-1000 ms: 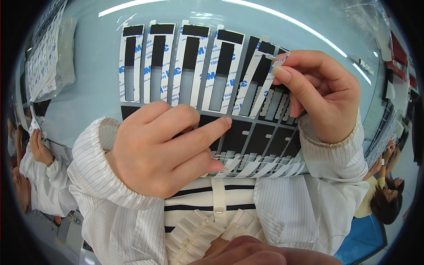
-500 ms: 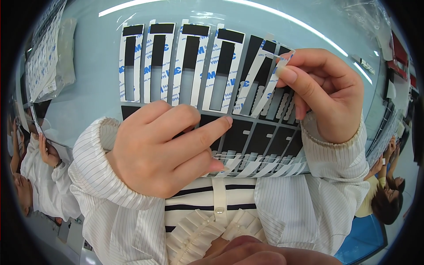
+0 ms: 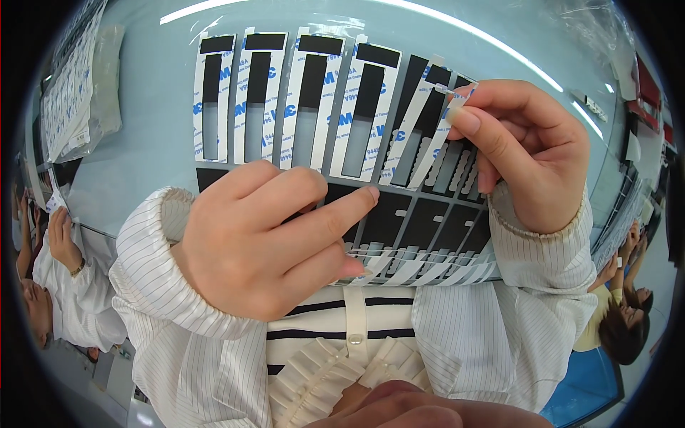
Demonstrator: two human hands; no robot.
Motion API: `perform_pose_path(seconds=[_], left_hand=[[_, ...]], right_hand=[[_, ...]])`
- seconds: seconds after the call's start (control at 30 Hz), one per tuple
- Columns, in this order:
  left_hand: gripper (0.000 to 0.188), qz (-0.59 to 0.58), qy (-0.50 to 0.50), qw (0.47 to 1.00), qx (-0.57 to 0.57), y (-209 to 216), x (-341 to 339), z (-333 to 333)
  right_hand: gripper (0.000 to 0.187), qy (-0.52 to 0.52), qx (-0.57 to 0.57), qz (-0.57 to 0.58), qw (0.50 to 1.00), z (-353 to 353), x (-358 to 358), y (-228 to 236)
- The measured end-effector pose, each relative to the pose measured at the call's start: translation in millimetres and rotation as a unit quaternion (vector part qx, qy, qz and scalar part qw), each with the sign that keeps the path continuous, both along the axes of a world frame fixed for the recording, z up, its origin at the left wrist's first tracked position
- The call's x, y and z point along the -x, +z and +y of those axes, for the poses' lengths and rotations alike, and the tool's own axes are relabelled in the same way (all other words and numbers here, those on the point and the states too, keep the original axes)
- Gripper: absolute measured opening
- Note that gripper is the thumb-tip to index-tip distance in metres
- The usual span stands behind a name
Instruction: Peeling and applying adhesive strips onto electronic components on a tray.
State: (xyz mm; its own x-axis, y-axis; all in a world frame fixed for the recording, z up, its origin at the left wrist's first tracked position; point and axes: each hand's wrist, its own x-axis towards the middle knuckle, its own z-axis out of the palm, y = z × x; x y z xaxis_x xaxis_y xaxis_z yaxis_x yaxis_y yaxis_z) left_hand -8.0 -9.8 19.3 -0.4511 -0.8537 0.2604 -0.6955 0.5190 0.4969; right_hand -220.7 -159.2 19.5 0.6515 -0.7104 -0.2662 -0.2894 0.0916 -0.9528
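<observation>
My right hand (image 3: 535,153) pinches the upper right corner of a narrow U-shaped adhesive tape piece (image 3: 432,153), white with blue print, between thumb and index finger. This piece lies at a slant over a black panel (image 3: 416,75). My left hand (image 3: 257,242) rests over the lower row of black panels (image 3: 421,220); its index finger is stretched out, the tip by the lower end of the tape pieces, and it holds nothing. Left of the pinched piece, several similar tape frames (image 3: 337,132) lie in a row, each round a black T shape.
The pale glass-like table (image 3: 157,93) bears a bagged stack of printed sheets (image 3: 82,93) at the far left. Clear plastic film (image 3: 585,28) lies at the far right, with red items (image 3: 646,78) beyond. Other people sit at both sides, one in a white striped sleeve (image 3: 78,292).
Both hands stay almost still, the right one keeping its pinch on the tape piece. The row of tape frames has shifted very slightly. At the left, another person's hand has moved.
</observation>
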Motion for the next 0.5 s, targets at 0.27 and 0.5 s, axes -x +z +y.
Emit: perform_pose_path(seconds=[0.27,0.5], left_hand=[[0.034,0.002,0.000,1.000,-0.002,1.7,0.1,-0.1],[0.035,-0.009,-0.004,1.000,-0.005,3.5,-0.8,0.2]], right_hand=[[0.014,-0.005,-0.013,0.005,1.000,-0.2,-1.2,1.1],[0.014,-0.015,-0.031,-0.012,0.999,-0.7,-0.4,0.6]])
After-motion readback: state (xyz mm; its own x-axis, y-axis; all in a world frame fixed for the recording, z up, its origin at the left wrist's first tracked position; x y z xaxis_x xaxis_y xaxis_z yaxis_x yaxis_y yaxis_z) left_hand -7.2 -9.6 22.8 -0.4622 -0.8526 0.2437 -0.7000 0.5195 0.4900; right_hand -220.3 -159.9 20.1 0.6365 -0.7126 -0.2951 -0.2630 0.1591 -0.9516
